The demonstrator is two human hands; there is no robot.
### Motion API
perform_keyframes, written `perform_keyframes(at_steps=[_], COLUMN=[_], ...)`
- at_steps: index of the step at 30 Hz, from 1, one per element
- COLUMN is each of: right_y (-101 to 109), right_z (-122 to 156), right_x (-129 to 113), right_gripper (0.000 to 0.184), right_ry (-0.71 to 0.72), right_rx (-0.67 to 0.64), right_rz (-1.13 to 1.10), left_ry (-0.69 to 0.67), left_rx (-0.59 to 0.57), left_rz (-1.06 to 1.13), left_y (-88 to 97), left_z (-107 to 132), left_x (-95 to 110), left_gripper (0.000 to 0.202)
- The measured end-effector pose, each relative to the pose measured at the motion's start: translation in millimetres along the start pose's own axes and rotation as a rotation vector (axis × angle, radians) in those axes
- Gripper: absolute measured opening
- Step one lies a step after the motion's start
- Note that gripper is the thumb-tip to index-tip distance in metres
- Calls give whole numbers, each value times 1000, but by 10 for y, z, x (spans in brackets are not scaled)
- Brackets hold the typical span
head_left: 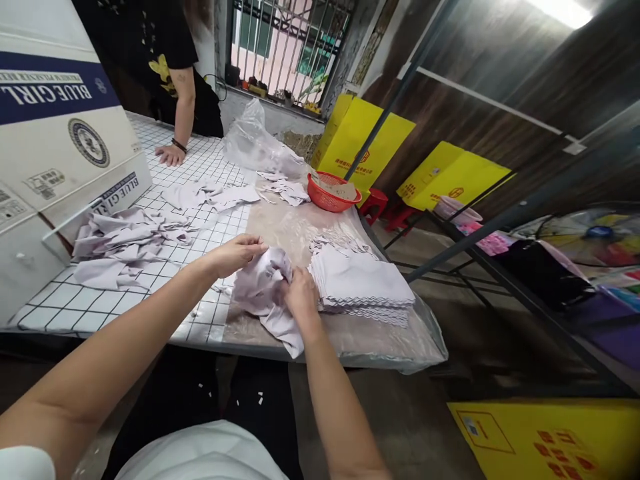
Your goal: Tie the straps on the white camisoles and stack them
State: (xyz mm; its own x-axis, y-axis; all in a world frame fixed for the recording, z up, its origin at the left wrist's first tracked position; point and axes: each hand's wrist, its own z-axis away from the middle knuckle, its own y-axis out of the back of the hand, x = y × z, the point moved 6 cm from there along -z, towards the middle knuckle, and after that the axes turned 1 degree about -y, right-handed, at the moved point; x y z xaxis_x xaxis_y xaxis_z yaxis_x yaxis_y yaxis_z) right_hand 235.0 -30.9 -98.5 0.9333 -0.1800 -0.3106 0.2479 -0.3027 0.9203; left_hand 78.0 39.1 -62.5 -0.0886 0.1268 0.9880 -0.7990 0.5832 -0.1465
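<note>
A pale lilac-grey piece of fabric (263,283) is bunched up between my hands at the table's front edge, one corner hanging down. My left hand (237,255) is closed in a pinch at its upper left; whether cloth or a small scrap sits between those fingertips is too small to tell. On the right side of the cloth, my right hand (301,293) has its fingers wrapped round the fabric. Just beyond that hand lies a neat stack of cut fabric pieces (363,280) with wavy edges. To the left rests a loose heap of similar fabric (125,243).
A white carton (55,133) stands on the left of the checked table (200,310). Farther back are a red basket (333,192), a clear plastic bag (257,137) and another person's hand (171,155) on the tabletop. Metal frame bars (460,243) run along the right.
</note>
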Motion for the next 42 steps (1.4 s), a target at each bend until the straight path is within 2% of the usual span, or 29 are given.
perform_keyframes(at_steps=[3, 5, 7, 9, 10, 12, 14, 16, 18, 21, 23, 26, 28, 30, 33, 35, 37, 40, 42], right_y=[118, 177, 224, 291, 321, 369, 417, 423, 343, 234, 283, 471, 608, 732, 848, 861, 832, 759, 732], right_z=[-173, -235, -254, -276, -301, -359, -364, -275, -125, 77, 89, -37, -131, -197, -247, -260, -264, -241, -206], right_x=[97, 181, 212, 218, 231, 278, 295, 233, 100, -166, -281, -269, -198, -150, -217, -330, -439, -519, -496], right_gripper=[10, 6, 16, 31, 36, 42, 47, 49, 52, 63, 57, 47, 45, 44, 43, 43, 43, 44, 44], right_ry=[-41, -33, -8, 10, 8, -16, -36, -42, -71, -120, -98, -55, -44, -21, 61, 116, 136, 92, 52], right_rx=[-59, -193, -378, -478, -467, -333, -141, -41, -122, -328, -314, -144, -59, -20, -61, -126, -202, -327, -407], right_rz=[-177, -457, -797, -1040, -1078, -995, -855, -840, -986, -1258, -1356, -1387, -1369, -1314, -1203, -1166, -1185, -1294, -1362], left_ry=[-23, 7, 108, 226, 267, 276, 203, 112, 49, -17, -50, -56, -59, -114, -327, -448, -481, -417, -329], left_rx=[-28, -34, -104, -251, -327, -408, -355, -231, -135, -85, -79, -2, 77, 162, 225, 143, -21, -229, -313], left_rz=[177, 165, 63, -57, -95, -81, 44, 196, 290, 317, 314, 322, 286, 161, -173, -388, -513, -581, -601], left_y=[40, 150, 229, 227, 200, 124, 55, 7, -56, -179, -232, -160, -28, 116, 176, 41, -162, -398, -466], left_z=[118, 192, 271, 363, 408, 457, 431, 363, 292, 208, 177, 162, 176, 211, 283, 295, 253, 145, 93], left_x=[211, 249, 173, 26, -49, -151, -168, -136, -96, -27, 3, -10, -17, 51, 360, 596, 757, 866, 875], left_gripper=[30, 32, 35, 39, 40, 40, 39, 39, 41, 45, 47, 58, 65, 63, 53, 50, 50, 47, 39])
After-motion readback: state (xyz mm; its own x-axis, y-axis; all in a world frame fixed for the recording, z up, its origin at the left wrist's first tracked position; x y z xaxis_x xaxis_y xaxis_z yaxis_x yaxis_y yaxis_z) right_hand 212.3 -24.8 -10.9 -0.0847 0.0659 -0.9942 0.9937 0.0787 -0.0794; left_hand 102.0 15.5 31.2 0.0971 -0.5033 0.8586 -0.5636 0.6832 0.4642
